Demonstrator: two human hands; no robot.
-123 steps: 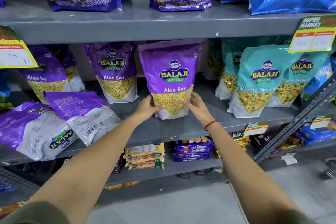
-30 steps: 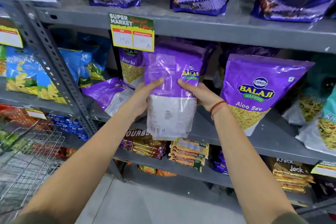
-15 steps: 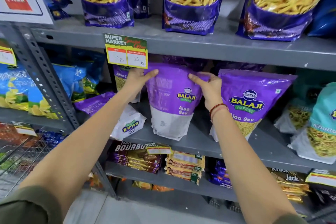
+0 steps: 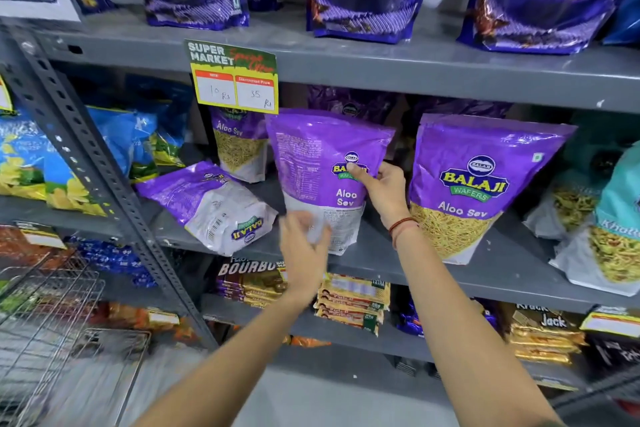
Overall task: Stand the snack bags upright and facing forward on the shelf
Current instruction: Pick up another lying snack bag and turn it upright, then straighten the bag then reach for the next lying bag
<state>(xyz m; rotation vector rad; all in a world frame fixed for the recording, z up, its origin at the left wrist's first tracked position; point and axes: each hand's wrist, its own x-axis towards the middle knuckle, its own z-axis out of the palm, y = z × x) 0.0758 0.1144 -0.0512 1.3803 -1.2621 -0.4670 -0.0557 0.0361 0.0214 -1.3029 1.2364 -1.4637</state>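
A purple Aloo Sev bag [image 4: 322, 170] stands upright on the grey middle shelf [image 4: 388, 263] with its back panel facing out. My right hand [image 4: 381, 189] grips its right edge, thumb on the logo. My left hand [image 4: 304, 250], blurred, hangs just in front of the bag's lower part with fingers apart and nothing in it. To the left, another purple bag [image 4: 211, 204] lies flat, back side up. A front-facing Aloo Sev bag [image 4: 474, 184] stands at the right. A further one [image 4: 239, 146] stands behind at the left.
A price tag [image 4: 235, 76] hangs from the upper shelf edge. Teal snack bags [image 4: 609, 218] stand at the far right, blue bags [image 4: 131, 139] at the left beyond a slanted perforated post [image 4: 90, 163]. Biscuit packs [image 4: 349, 298] fill the shelf below. A wire basket [image 4: 45, 326] sits lower left.
My left hand has let go of the bag's top left and dropped down in front of it. My right hand has slid down to the bag's right edge. The bag now stands on the shelf.
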